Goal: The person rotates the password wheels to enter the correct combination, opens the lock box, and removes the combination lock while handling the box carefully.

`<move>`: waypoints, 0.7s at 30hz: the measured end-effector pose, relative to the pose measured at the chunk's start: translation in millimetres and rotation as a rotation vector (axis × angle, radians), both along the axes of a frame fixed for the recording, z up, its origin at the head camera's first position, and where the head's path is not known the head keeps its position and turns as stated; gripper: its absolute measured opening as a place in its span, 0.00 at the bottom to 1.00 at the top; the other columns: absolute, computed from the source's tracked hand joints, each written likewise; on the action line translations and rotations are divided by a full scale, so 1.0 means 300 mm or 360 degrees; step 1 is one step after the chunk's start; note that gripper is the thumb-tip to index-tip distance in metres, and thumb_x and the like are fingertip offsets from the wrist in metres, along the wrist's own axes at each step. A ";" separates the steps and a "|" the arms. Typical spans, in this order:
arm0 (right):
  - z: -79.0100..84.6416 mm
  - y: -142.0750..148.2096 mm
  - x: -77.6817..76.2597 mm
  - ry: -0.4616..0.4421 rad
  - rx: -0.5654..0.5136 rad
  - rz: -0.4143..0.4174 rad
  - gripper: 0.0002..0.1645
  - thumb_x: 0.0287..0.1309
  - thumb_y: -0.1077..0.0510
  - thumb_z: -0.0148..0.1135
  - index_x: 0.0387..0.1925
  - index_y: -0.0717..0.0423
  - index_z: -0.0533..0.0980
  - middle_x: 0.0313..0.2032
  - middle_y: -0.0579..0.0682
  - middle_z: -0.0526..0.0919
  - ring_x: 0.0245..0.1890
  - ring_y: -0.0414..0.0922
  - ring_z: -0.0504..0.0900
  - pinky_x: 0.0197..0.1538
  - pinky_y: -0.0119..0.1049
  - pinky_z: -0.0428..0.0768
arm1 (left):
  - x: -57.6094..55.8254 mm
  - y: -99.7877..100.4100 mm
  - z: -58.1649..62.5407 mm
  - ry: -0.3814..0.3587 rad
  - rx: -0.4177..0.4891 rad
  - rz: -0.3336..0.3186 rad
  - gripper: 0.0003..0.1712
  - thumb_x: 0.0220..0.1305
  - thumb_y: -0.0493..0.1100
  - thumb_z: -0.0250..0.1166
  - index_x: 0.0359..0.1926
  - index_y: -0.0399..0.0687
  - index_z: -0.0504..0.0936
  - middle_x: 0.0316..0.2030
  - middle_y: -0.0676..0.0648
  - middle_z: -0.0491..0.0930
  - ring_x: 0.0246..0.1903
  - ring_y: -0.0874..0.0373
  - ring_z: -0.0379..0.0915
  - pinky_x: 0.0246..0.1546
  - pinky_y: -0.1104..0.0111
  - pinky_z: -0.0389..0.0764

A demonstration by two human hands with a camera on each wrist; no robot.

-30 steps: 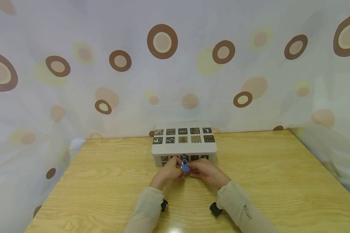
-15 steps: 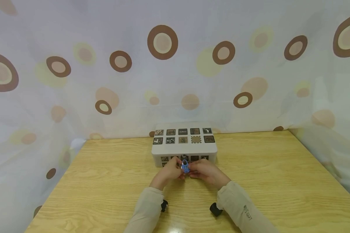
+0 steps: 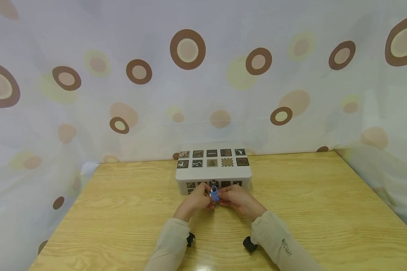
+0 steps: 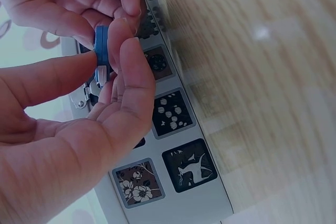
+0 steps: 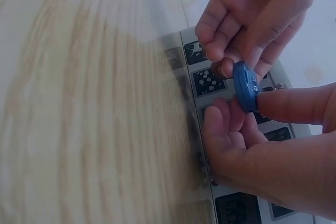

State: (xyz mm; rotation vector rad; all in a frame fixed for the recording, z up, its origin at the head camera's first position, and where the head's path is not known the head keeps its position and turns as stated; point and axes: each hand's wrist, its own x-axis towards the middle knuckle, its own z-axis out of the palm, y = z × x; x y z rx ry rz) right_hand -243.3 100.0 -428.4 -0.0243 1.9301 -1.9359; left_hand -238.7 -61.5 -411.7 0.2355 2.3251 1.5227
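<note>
Both hands meet at a small blue padlock (image 3: pixel 215 195) in front of a white box (image 3: pixel 213 172) with dark picture squares. My left hand (image 3: pixel 197 198) pinches it from the left between thumb and fingers. From the other side my right hand (image 3: pixel 239 199) grips it too; in the right wrist view its thumb (image 5: pixel 299 106) presses the face of the padlock (image 5: pixel 244 87), where small dial marks show. A metal latch (image 4: pixel 81 100) on the box lies close behind the padlock in the left wrist view. The fingers partly hide the box front.
The box stands on a wood-grain table (image 3: pixel 129 214), near its back edge. A pale curtain (image 3: pixel 220 94) with brown ring prints hangs behind the table and along its sides. Black wrist mounts (image 3: pixel 250 244) sit under both beige sleeves (image 3: pixel 279 237).
Both hands stay at the padlock with nearly the same grip. The padlock tips slightly between the fingers, and the head view has shifted a little.
</note>
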 end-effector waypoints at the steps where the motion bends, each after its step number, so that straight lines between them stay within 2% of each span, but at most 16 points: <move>1: 0.000 -0.002 -0.001 -0.0001 0.0009 -0.0011 0.17 0.65 0.71 0.49 0.51 0.83 0.69 0.51 0.68 0.75 0.35 0.42 0.79 0.45 0.36 0.81 | 0.000 0.000 0.001 0.0002 0.0002 -0.0001 0.13 0.61 0.22 0.52 0.46 0.31 0.65 0.26 0.34 0.79 0.28 0.43 0.81 0.30 0.61 0.82; 11: -0.001 -0.008 -0.005 -0.0005 0.0095 -0.0049 0.20 0.64 0.71 0.50 0.55 0.83 0.66 0.49 0.69 0.75 0.36 0.44 0.79 0.48 0.41 0.80 | -0.002 0.003 0.003 -0.0001 0.0019 -0.0010 0.12 0.62 0.22 0.52 0.46 0.31 0.64 0.26 0.34 0.79 0.25 0.48 0.81 0.29 0.62 0.82; 17: 0.002 -0.010 -0.004 -0.0011 0.0082 -0.0054 0.21 0.64 0.72 0.50 0.56 0.83 0.66 0.51 0.70 0.74 0.38 0.45 0.79 0.50 0.43 0.80 | -0.002 0.003 0.006 0.0015 0.0024 -0.0016 0.12 0.61 0.22 0.52 0.45 0.30 0.64 0.27 0.33 0.79 0.26 0.46 0.81 0.28 0.63 0.82; 21: -0.003 -0.010 -0.006 -0.0006 0.0066 -0.0047 0.21 0.63 0.72 0.50 0.55 0.84 0.66 0.49 0.69 0.75 0.37 0.44 0.79 0.50 0.42 0.80 | -0.002 0.003 0.001 -0.0011 0.0036 0.0004 0.12 0.61 0.22 0.53 0.45 0.31 0.64 0.27 0.35 0.79 0.23 0.51 0.80 0.29 0.64 0.82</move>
